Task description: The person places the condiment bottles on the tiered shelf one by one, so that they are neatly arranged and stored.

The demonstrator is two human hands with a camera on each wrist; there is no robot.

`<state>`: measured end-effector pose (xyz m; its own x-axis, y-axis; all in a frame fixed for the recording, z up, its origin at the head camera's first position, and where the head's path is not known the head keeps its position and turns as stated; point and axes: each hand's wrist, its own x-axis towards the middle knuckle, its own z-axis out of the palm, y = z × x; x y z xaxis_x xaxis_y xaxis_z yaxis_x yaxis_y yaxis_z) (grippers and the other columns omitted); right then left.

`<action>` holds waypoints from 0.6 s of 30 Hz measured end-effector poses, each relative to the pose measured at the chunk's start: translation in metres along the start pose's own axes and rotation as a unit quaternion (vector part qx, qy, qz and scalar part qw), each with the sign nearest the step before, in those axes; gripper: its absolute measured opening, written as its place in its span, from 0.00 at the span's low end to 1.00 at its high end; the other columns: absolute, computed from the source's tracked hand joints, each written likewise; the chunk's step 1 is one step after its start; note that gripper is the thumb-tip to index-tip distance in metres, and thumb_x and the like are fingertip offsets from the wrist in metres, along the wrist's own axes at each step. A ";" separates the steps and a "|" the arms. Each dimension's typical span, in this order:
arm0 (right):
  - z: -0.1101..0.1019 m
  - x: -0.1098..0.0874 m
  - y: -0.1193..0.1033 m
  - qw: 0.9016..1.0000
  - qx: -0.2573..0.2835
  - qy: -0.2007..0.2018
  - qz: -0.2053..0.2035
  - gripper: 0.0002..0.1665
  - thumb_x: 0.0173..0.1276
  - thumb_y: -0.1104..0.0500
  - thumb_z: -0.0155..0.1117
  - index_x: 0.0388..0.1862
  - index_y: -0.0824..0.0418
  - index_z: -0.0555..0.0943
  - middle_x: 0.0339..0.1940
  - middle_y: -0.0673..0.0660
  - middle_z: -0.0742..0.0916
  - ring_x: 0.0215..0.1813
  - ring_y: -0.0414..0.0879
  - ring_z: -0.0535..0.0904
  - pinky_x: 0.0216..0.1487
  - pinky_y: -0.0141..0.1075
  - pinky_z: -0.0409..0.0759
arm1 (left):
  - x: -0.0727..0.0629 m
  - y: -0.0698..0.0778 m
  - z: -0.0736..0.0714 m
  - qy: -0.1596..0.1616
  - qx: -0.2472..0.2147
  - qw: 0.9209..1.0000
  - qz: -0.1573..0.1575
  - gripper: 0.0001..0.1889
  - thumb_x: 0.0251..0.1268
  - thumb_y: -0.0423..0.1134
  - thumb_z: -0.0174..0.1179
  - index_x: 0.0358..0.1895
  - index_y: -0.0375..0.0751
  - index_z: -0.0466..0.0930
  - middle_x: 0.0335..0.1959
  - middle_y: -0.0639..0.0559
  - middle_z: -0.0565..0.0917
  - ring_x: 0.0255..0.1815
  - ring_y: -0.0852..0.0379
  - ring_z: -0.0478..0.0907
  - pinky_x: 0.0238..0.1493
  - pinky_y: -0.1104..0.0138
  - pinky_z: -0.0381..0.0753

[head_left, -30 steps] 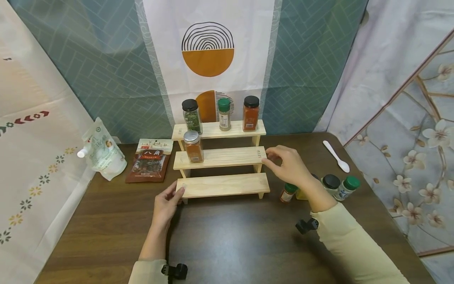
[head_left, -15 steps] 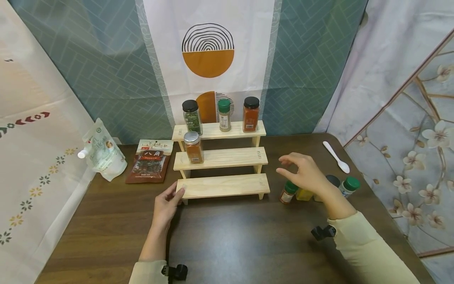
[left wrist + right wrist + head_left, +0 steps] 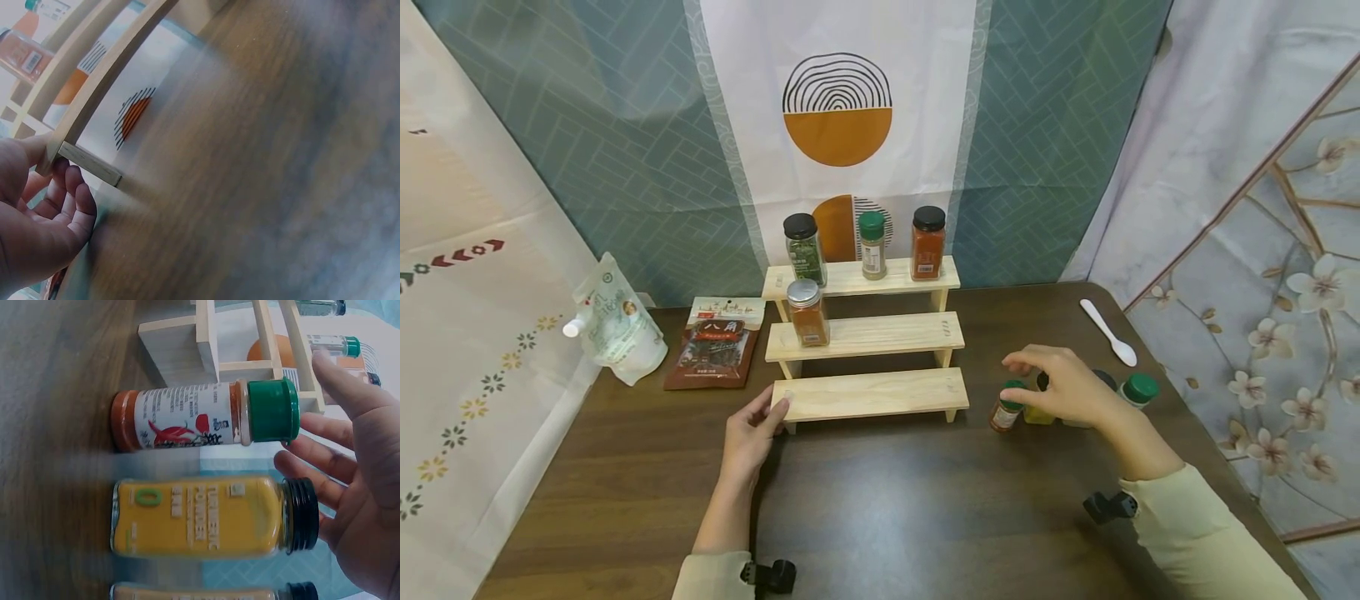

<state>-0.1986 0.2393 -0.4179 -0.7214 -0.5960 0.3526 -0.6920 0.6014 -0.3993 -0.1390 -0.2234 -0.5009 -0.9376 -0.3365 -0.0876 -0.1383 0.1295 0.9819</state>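
A three-step wooden rack (image 3: 880,395) stands against the cloth backdrop. My left hand (image 3: 752,435) holds the left end of its lowest step, thumb on top and fingers curled underneath. At the right, my right hand (image 3: 1063,385) is over a group of spice jars, thumb and fingers apart. Closest to its fingertips is a small chilli seasoning jar (image 3: 187,417) with a green cap; whether they touch it I cannot tell. Beside that jar stands a turmeric powder jar (image 3: 200,515) with a black lid. My right hand partly hides the jars behind in the head view.
The top step bears a green herb jar (image 3: 806,260), a green-capped jar (image 3: 873,254) and a red spice jar (image 3: 928,250). A silver-lidded jar (image 3: 809,321) stands on the middle step. Left lie a star anise packet (image 3: 715,346) and spout pouch (image 3: 625,325); a white spoon (image 3: 1107,332) lies right.
My right hand has left the right end of the middle step and moved right and down to the green-capped chilli jar. My left hand keeps its hold on the lowest step.
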 end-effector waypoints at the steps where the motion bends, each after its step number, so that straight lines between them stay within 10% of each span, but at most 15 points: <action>1: 0.000 -0.001 0.000 1.000 0.002 -0.011 0.007 0.27 0.56 0.53 0.82 0.52 0.62 0.85 0.40 0.49 0.87 0.40 0.43 0.82 0.39 0.45 0.83 | 0.000 0.000 0.000 0.000 -0.001 1.000 0.000 0.27 0.71 0.39 0.66 0.69 0.33 0.74 0.35 0.50 0.80 0.32 0.65 0.77 0.35 0.73 0.81; 8: 0.001 -0.006 0.002 0.998 -0.014 -0.058 0.034 0.38 0.46 0.45 0.87 0.54 0.60 0.85 0.41 0.47 0.86 0.41 0.41 0.79 0.41 0.42 0.82 | 0.001 -0.002 0.001 -0.002 -0.012 1.000 -0.001 0.26 0.71 0.38 0.66 0.69 0.33 0.74 0.35 0.50 0.79 0.32 0.64 0.78 0.36 0.73 0.82; 18: 0.004 -0.006 0.007 0.999 -0.010 -0.042 0.008 0.21 0.52 0.55 0.84 0.43 0.60 0.86 0.32 0.44 0.83 0.30 0.42 0.77 0.30 0.32 0.76 | 0.000 -0.001 0.000 -0.003 -0.007 1.000 -0.004 0.26 0.71 0.39 0.65 0.69 0.34 0.74 0.36 0.49 0.79 0.33 0.64 0.77 0.36 0.74 0.81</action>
<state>-0.1990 0.2452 -0.4261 -0.7288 -0.6279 0.2730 -0.6808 0.6219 -0.3870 -0.1388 -0.2235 -0.5015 -0.9385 -0.3315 -0.0965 -0.1412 0.1135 0.9834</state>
